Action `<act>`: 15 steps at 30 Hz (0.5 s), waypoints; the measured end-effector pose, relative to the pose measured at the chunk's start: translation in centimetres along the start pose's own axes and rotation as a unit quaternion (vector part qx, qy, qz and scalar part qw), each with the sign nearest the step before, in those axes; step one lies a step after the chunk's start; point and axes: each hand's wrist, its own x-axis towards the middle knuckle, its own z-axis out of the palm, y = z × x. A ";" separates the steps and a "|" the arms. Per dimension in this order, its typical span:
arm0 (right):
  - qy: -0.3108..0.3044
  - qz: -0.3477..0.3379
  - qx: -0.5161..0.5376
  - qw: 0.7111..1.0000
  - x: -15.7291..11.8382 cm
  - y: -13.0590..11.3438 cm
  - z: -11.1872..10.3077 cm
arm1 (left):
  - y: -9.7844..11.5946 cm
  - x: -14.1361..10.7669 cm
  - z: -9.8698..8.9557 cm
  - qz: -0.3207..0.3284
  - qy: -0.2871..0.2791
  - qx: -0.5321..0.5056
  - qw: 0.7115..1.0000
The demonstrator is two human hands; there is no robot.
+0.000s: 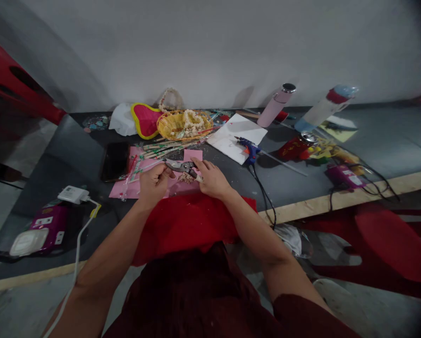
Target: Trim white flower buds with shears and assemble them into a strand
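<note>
Near the table's front edge, my right hand (212,179) is wrapped round the handles of grey pliers (186,167), whose jaws point left. My left hand (154,182) is closed in a pinch right at the jaw tips; whatever it holds is too small to make out. Under both hands lies pink paper (120,189), with a small heap of beige bits (185,178) below the pliers. Red cloth (192,220) hangs over the edge in front of me. Thin sticks (164,148) with green marks lie just behind my hands.
A yellow basket (170,126) stands behind the sticks. A black phone (115,162) lies left. To the right are a blue glue gun (248,148) on white paper (228,136), a pink flask (276,105) and a red can (295,146). A white cable (78,246) crosses my left forearm.
</note>
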 end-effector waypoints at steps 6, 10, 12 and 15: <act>-0.001 0.004 0.027 1.000 -0.2 -0.2 -0.1 | -0.2 0.0 0.1 -0.001 -0.001 -0.015 1.000; 0.002 0.011 0.023 1.000 -0.4 -0.8 0.0 | -0.4 0.0 0.0 -0.009 0.010 -0.018 1.000; -0.005 0.013 0.019 1.000 -0.4 -0.8 0.0 | -0.4 0.0 0.0 -0.009 0.011 -0.018 1.000; -0.022 0.004 0.026 0.999 -0.3 -0.6 0.0 | -0.2 0.0 0.0 -0.006 0.013 -0.019 1.000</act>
